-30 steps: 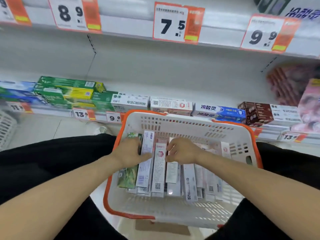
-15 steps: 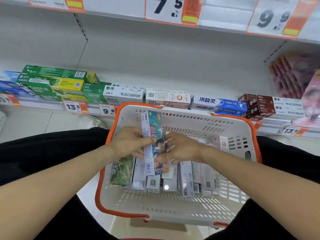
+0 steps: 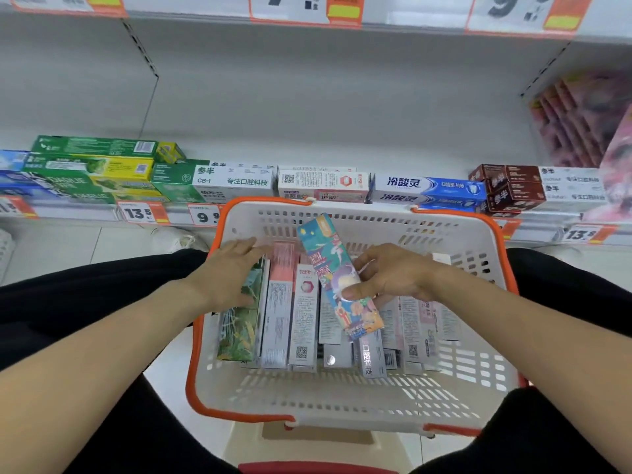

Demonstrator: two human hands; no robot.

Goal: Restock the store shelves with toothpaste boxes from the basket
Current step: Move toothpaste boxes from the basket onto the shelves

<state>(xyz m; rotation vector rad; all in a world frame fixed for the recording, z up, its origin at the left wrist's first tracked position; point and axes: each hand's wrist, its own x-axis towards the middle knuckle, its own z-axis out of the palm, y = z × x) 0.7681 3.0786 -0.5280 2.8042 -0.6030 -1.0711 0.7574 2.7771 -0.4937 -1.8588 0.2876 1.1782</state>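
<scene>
A white basket with an orange rim (image 3: 345,401) sits between my knees and holds several toothpaste boxes lying side by side. My right hand (image 3: 393,275) grips a colourful illustrated box (image 3: 333,268), lifted and tilted above the others. My left hand (image 3: 229,271) lies with fingers stretched over the green box (image 3: 239,330) and the pink-and-white box (image 3: 280,302) at the basket's left side. Behind the basket runs a low shelf (image 3: 89,212) carrying rows of toothpaste boxes.
On the shelf lie green and yellow boxes (image 3: 95,165) at left, white boxes (image 3: 236,181), blue boxes (image 3: 427,191) and brown boxes (image 3: 509,188) to the right. Pink packs (image 3: 581,121) stand at far right. Price tags (image 3: 136,213) line the shelf edge; an upper shelf hangs above.
My right hand has pulled the colourful box up out of the row and now holds it alone. My left hand let go of it and moved left onto the boxes.
</scene>
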